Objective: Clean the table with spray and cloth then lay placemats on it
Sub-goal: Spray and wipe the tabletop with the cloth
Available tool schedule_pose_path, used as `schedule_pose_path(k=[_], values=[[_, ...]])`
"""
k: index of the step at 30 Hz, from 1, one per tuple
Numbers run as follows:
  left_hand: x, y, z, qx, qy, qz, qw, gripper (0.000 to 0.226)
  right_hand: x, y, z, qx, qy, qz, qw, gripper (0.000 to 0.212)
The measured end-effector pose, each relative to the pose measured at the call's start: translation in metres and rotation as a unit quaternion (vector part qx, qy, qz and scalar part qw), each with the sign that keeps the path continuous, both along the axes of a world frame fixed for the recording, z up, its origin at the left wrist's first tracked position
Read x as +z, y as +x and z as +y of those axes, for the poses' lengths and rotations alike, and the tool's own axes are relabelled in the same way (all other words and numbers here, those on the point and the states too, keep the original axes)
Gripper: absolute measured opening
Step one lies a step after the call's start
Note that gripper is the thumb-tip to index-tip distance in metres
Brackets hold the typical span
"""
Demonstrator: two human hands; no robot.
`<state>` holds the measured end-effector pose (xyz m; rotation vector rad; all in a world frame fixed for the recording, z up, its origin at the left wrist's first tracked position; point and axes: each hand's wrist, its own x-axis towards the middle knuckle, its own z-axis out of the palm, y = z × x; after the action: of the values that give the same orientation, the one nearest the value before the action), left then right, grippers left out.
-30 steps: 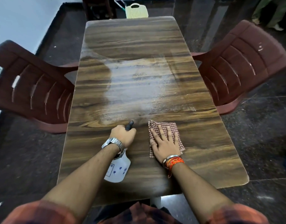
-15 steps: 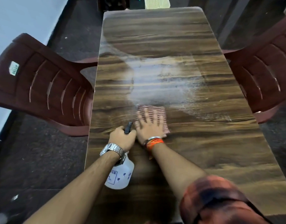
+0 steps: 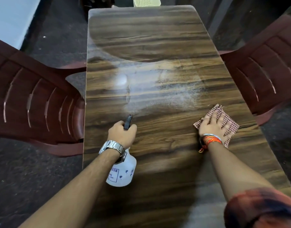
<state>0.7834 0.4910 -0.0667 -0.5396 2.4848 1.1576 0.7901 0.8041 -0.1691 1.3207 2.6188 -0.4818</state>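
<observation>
A long wood-grain table (image 3: pixel 146 38) runs away from me, with a pale wet spray patch across its middle. My left hand (image 3: pixel 122 134) grips the black trigger head of a white spray bottle (image 3: pixel 122 174), nozzle pointing forward over the table. My right hand (image 3: pixel 214 125) lies flat with fingers spread on a red-and-white checked cloth (image 3: pixel 228 122), pressing it to the table near the right edge. No placemats are in view.
A dark red plastic chair (image 3: pixel 34 102) stands tight against the table's left side and another (image 3: pixel 265 66) against the right side. A pale yellow basket-like object (image 3: pixel 146 1) shows beyond the far end. The floor around is dark stone.
My right hand slid the cloth from beside the spray bottle rightward to the table's right edge. My left hand and the bottle stayed near the same spot.
</observation>
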Motion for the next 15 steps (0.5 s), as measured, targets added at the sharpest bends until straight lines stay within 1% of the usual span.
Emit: schedule_pose_path(k=[2, 3, 4, 5, 6, 7, 9, 10, 11, 12, 13, 14, 15], values=[[-0.002, -0.006, 0.008, 0.001, 0.001, -0.001, 1.000, 0.020, 0.000, -0.006, -0.009, 0.003, 0.027, 0.012, 1.000, 0.055], [-0.002, -0.008, 0.012, 0.005, 0.002, 0.001, 1.000, 0.020, -0.001, -0.013, -0.018, 0.043, 0.044, 0.018, 0.998, 0.055], [-0.004, -0.012, 0.016, 0.007, 0.001, 0.001, 1.000, 0.020, -0.002, -0.022, -0.027, 0.109, 0.057, 0.019, 0.992, 0.054], [-0.004, -0.015, 0.020, 0.005, -0.002, 0.000, 1.000, 0.020, -0.002, -0.029, -0.037, 0.199, 0.064, 0.018, 0.978, 0.053], [-0.005, -0.020, 0.026, 0.003, -0.005, -0.001, 1.000, 0.020, -0.003, -0.036, -0.047, 0.306, 0.069, 0.019, 0.949, 0.053], [-0.005, -0.025, 0.030, 0.003, -0.004, -0.003, 1.000, 0.020, -0.006, -0.039, -0.056, 0.417, 0.072, 0.022, 0.906, 0.053], [-0.005, -0.036, 0.039, 0.005, 0.005, -0.004, 1.000, 0.019, -0.007, -0.048, -0.055, 0.592, 0.062, 0.035, 0.803, 0.053], [-0.005, -0.040, 0.042, 0.006, 0.007, -0.001, 1.000, 0.019, -0.005, -0.055, -0.044, 0.651, 0.059, 0.041, 0.756, 0.052], [-0.004, -0.045, 0.045, 0.007, 0.005, 0.004, 1.000, 0.019, -0.006, -0.064, -0.027, 0.688, 0.071, 0.046, 0.721, 0.052], [-0.003, -0.050, 0.048, 0.007, 0.002, 0.011, 1.000, 0.020, -0.008, -0.073, -0.009, 0.694, 0.089, 0.050, 0.712, 0.052], [-0.003, -0.054, 0.050, 0.008, 0.000, 0.019, 1.000, 0.020, -0.012, -0.086, 0.009, 0.659, 0.106, 0.055, 0.742, 0.054], [-0.002, -0.059, 0.052, 0.009, -0.003, 0.027, 1.000, 0.021, -0.014, -0.100, 0.024, 0.573, 0.108, 0.055, 0.810, 0.055], [-0.002, -0.062, 0.053, 0.008, -0.008, 0.031, 0.999, 0.023, -0.012, -0.112, 0.033, 0.440, 0.091, 0.054, 0.892, 0.056]])
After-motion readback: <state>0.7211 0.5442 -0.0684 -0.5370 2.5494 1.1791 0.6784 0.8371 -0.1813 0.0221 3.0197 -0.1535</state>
